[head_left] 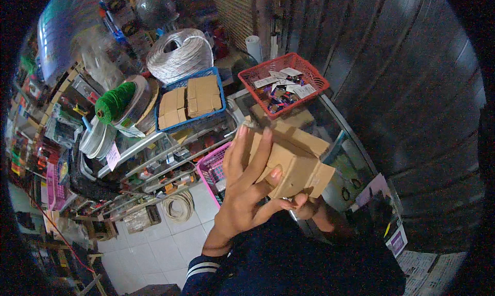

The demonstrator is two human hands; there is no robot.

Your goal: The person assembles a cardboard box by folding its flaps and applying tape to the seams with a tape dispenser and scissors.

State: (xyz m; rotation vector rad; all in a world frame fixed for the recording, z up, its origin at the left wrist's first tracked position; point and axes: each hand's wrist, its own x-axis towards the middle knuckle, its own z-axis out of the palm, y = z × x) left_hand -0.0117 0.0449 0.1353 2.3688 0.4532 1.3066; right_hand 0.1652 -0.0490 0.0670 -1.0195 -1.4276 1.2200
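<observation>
A small brown cardboard box (293,164) with its end flaps sticking out is held in front of me above the glass counter. My left hand (245,185) is closed on its left side, fingers stretched along the cardboard and thumb near the lower edge. From below and to the right, my right hand (308,208) grips the underside; most of its fingers are hidden by the box. Just beyond stands a red basket (320,82) of small colourful packets with white cards. To the left, a blue basket (223,97) carries stacked flat brown cardboard pieces.
A glass display counter (343,125) runs beneath the box and baskets. White rope (180,53) and a green twine spool (114,102) stand at the left back. A pink basket (206,167) sits lower, near a cable coil (178,205) on the tiled floor. Corrugated metal (407,89) rises on the right.
</observation>
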